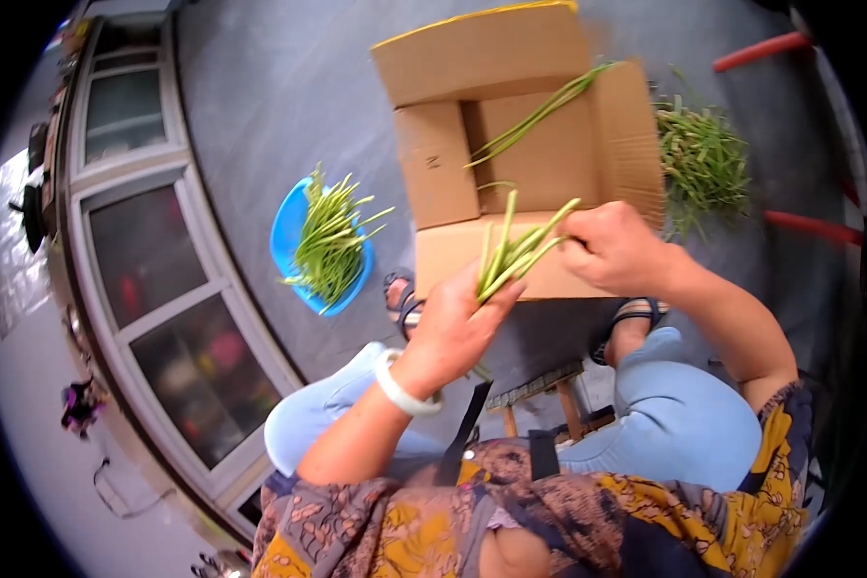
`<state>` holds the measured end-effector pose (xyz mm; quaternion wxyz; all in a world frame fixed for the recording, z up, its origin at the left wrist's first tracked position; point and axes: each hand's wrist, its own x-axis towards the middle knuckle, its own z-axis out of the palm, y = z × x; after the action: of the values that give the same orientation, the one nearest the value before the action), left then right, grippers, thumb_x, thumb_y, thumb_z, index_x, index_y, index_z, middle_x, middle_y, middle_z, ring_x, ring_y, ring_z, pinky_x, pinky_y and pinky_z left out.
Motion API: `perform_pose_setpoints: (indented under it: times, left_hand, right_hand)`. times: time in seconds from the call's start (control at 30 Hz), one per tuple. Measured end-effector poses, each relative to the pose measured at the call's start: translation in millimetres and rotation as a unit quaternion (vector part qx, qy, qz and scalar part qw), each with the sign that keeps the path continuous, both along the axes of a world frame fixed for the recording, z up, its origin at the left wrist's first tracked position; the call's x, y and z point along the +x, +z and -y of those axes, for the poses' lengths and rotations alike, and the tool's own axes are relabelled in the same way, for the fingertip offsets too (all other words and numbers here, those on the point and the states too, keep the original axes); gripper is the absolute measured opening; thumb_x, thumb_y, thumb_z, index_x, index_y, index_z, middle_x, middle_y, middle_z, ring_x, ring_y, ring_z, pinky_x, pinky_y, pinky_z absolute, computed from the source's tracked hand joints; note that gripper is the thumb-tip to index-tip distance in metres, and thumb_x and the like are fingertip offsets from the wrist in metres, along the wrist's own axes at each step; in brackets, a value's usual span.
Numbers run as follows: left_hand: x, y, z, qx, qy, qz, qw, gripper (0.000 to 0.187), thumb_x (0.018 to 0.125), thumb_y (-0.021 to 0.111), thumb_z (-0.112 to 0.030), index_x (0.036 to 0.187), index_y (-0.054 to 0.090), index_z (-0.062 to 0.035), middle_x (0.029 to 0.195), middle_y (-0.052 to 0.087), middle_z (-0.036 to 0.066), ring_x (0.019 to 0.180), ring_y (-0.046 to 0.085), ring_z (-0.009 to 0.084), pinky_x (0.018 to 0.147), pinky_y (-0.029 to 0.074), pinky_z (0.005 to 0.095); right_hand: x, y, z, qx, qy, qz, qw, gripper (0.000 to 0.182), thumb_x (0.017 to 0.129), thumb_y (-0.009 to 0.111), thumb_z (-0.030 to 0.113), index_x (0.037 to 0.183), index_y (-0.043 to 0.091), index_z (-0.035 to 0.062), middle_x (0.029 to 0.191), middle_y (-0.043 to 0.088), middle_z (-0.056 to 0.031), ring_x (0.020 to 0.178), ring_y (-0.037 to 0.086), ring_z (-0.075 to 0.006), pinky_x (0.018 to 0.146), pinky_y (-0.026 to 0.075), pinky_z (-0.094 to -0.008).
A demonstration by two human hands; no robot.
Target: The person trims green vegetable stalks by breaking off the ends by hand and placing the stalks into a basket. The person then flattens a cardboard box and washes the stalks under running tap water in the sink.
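Note:
My left hand [459, 323] is closed around a small bunch of green stalks [511, 255] that look like garlic scapes, their cut-looking ends fanning upward. At the tips of the bunch, my right hand [612, 249] is closed, thumb and fingers pinched together where a stalk end meets them. The fingers hide exactly how that end is gripped. Both hands are over the near flap of an open cardboard box [438, 164]. Several longer thin stalks [539, 118] lie across the inside of the box and over its right side.
Left of the box, a blue basin [284, 231] holds a heap of cut green stalks [329, 246]. A pile of green trimmings [703, 159] lies on the grey floor [260, 87] to the right, near red legs [763, 51]. A glass-doored cabinet [169, 270] runs along the left.

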<state>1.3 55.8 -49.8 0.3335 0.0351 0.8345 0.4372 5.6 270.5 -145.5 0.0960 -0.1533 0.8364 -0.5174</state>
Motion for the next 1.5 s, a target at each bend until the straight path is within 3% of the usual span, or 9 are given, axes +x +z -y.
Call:
perform_pose_setpoints:
  times: [0.23, 0.37, 0.57, 0.67, 0.8, 0.9, 1.07, 1.3, 1.5]
  left_hand:
    - [6, -4, 8, 0.048, 0.124, 0.134, 0.982, 0.013, 0.095, 0.061, -0.016, 0.094, 0.063, -0.0039, 0.069, 0.048, -0.009, 0.062, 0.040, 0.0013, 0.053, 0.034, 0.0205]
    - [-1, -6, 13, 0.071, 0.161, 0.135, 0.975, 0.012, 0.092, 0.065, -0.014, 0.095, 0.063, -0.0024, 0.072, 0.052, -0.008, 0.062, 0.041, 0.0015, 0.053, 0.034, 0.0200]
    - [-8, 3, 21, 0.074, 0.200, 0.123, 0.969, 0.013, 0.087, 0.071, -0.010, 0.095, 0.063, -0.0033, 0.074, 0.055, -0.006, 0.064, 0.046, 0.0016, 0.055, 0.037, 0.0191]
    - [-5, 0, 32, 0.084, 0.202, 0.116, 0.969, 0.012, 0.089, 0.069, -0.012, 0.095, 0.062, -0.0032, 0.072, 0.054, -0.006, 0.062, 0.046, 0.0015, 0.054, 0.036, 0.0187]
    - [-7, 10, 34, 0.076, 0.200, 0.112, 0.970, 0.014, 0.091, 0.067, -0.016, 0.094, 0.062, -0.0038, 0.070, 0.053, -0.007, 0.059, 0.043, 0.0015, 0.052, 0.034, 0.0187]
    - [-9, 16, 34, 0.083, 0.207, 0.111, 0.969, 0.012, 0.093, 0.063, -0.015, 0.093, 0.062, -0.0037, 0.061, 0.051, -0.007, 0.053, 0.043, 0.0022, 0.049, 0.034, 0.0191]
    - [-9, 15, 46, 0.090, 0.215, 0.106, 0.967, 0.017, 0.092, 0.066, -0.018, 0.096, 0.060, -0.0028, 0.064, 0.052, -0.003, 0.048, 0.049, 0.0052, 0.042, 0.041, 0.0210]
    - [-13, 17, 58, 0.122, 0.263, 0.122, 0.949, 0.012, 0.092, 0.065, -0.012, 0.095, 0.060, -0.0009, 0.066, 0.054, -0.001, 0.051, 0.050, 0.0073, 0.047, 0.042, 0.0232]
    - [-13, 20, 60, 0.111, 0.267, 0.113, 0.951, 0.013, 0.093, 0.064, -0.013, 0.094, 0.059, -0.0011, 0.066, 0.055, 0.000, 0.050, 0.050, 0.0069, 0.047, 0.042, 0.0231]
  right_hand:
    - [-21, -4, -32, -0.121, -0.121, 0.156, 0.973, 0.013, 0.084, 0.053, 0.009, 0.079, 0.058, -0.0005, 0.059, 0.049, -0.0045, 0.059, 0.045, -0.0066, 0.053, 0.041, -0.0278]
    - [-32, 13, -73, 0.033, -0.148, 0.071, 0.986, 0.014, 0.086, 0.055, 0.014, 0.090, 0.061, 0.0016, 0.062, 0.056, -0.0117, 0.054, 0.050, -0.0171, 0.055, 0.043, -0.0320]
    - [-28, 2, -143, 0.275, -0.229, 0.045, 0.933, 0.030, 0.087, 0.059, 0.021, 0.112, 0.059, 0.0051, 0.086, 0.066, -0.0166, 0.082, 0.064, -0.0348, 0.074, 0.050, -0.0432]
    - [-28, -9, -152, 0.374, -0.225, -0.179, 0.882, 0.033, 0.086, 0.060, 0.021, 0.115, 0.058, 0.0043, 0.101, 0.064, -0.0183, 0.091, 0.062, -0.0343, 0.079, 0.050, -0.0412]
    - [-61, 33, -105, 0.198, -0.154, -0.120, 0.960, 0.031, 0.086, 0.060, 0.017, 0.113, 0.057, -0.0002, 0.102, 0.063, -0.0158, 0.096, 0.060, -0.0360, 0.082, 0.049, -0.0399]
    - [-99, 6, -61, 0.257, 0.024, -0.143, 0.955, 0.022, 0.087, 0.053, 0.011, 0.105, 0.058, -0.0015, 0.095, 0.062, -0.0154, 0.094, 0.060, -0.0349, 0.082, 0.049, -0.0395]
    - [-156, -117, -30, 0.503, 0.211, -0.154, 0.824, 0.027, 0.079, 0.061, 0.012, 0.104, 0.059, 0.0030, 0.103, 0.061, -0.0079, 0.099, 0.057, -0.0243, 0.091, 0.041, -0.0368]
    - [-158, -134, -11, 0.683, 0.281, -0.119, 0.664, 0.021, 0.076, 0.066, 0.023, 0.094, 0.070, 0.0136, 0.093, 0.066, 0.0012, 0.099, 0.055, -0.0187, 0.093, 0.034, -0.0366]
    - [-152, -117, -25, 0.559, 0.254, -0.067, 0.786, 0.018, 0.082, 0.059, 0.015, 0.096, 0.066, 0.0077, 0.087, 0.068, -0.0052, 0.097, 0.061, -0.0237, 0.090, 0.040, -0.0387]
